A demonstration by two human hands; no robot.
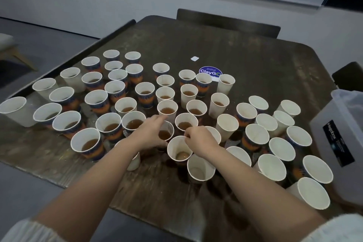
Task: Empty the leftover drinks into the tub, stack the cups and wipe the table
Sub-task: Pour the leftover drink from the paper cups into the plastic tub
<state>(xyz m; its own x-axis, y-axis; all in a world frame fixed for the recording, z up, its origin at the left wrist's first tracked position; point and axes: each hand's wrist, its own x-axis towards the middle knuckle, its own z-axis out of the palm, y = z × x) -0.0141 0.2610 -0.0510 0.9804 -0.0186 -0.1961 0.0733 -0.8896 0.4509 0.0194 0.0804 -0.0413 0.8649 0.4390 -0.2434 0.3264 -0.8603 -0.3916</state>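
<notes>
Several paper cups crowd the dark wooden table point(255, 61); many on the left and in the middle hold brown drink, while those on the right look empty. My left hand point(149, 133) wraps around a cup of brown liquid point(166, 133) near the table's middle. My right hand point(200, 139) pinches the rim of a neighbouring cup point(179, 151) that holds a little liquid at its bottom. A translucent plastic tub point(341, 143) with a black label stands at the right edge.
A round blue sticker point(209, 71) and a small white label point(194, 58) lie on the table beyond the cups. Dark chair backs stand at the far side point(227, 22) and at the right point(349, 75). Wet patches show between cups.
</notes>
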